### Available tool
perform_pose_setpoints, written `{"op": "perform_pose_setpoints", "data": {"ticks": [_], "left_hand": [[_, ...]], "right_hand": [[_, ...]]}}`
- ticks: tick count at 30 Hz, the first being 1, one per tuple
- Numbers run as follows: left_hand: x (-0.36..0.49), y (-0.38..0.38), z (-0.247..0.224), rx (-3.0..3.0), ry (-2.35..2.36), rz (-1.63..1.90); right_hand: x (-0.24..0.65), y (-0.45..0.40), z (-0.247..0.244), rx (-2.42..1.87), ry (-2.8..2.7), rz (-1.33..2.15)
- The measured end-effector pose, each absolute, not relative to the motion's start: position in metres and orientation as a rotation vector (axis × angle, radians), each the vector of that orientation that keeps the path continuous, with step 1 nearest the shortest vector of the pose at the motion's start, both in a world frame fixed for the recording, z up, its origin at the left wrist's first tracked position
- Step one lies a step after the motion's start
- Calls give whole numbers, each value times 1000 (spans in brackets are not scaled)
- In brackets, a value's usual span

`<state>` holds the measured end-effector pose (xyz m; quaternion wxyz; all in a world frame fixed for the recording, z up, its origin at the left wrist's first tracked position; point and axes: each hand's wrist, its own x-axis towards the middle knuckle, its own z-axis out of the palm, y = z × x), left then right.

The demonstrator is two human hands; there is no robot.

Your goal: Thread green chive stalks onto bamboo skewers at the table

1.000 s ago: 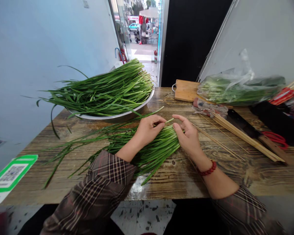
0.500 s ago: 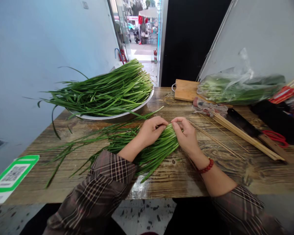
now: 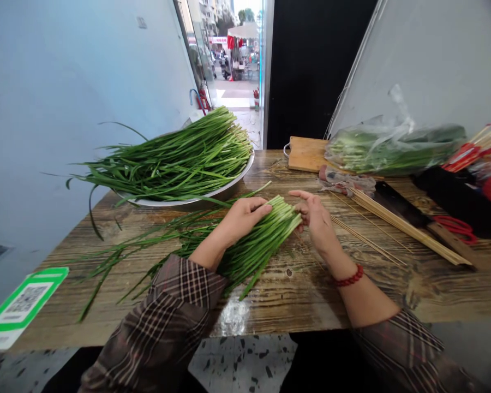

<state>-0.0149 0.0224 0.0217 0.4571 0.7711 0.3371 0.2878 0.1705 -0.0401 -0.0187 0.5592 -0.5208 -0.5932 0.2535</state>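
Observation:
A bunch of garlic chives [image 3: 257, 252] lies on the wooden table in front of me, its pale cut ends pointing up and to the right. My left hand [image 3: 245, 217] rests over the upper side of the bunch, thumb and fingers closed on the stalks near those ends. Just right of the stalk ends is my right hand [image 3: 318, 222], its index finger stretched out and the other fingers partly curled. No stalks show in that hand. Loose chive leaves [image 3: 106, 262] trail leftward from the bunch.
A metal basin [image 3: 229, 192] heaped with chives stands at the back left. To the right are bamboo skewers [image 3: 409, 228], a knife [image 3: 403, 204], a cutting board [image 3: 306, 154] and a bagged bundle of greens [image 3: 393, 147]. A QR-code card [image 3: 24, 300] lies at the left edge.
My right hand has come off the stalk ends and moved slightly right, its fingers spreading. My left hand stays on the bunch, and the pale ends are now more exposed.

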Motion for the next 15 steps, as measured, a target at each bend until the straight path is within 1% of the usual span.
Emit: {"op": "perform_pose_setpoints", "data": {"ticks": [3, 7, 9, 11, 15], "left_hand": [[-23, 29, 28, 1774, 876, 848], [-29, 34, 32, 1775, 932, 956], [-29, 34, 31, 1805, 930, 962], [-28, 33, 30, 1798, 901, 941], [-25, 31, 27, 1733, 875, 918]], "right_hand": [[178, -40, -12, -1234, -1377, 800], [180, -47, -1, -1292, -1684, 872], [178, -49, 1, -1284, -1724, 873], [175, -49, -1, -1293, -1730, 782], [168, -48, -7, -1295, -1758, 443]]}}
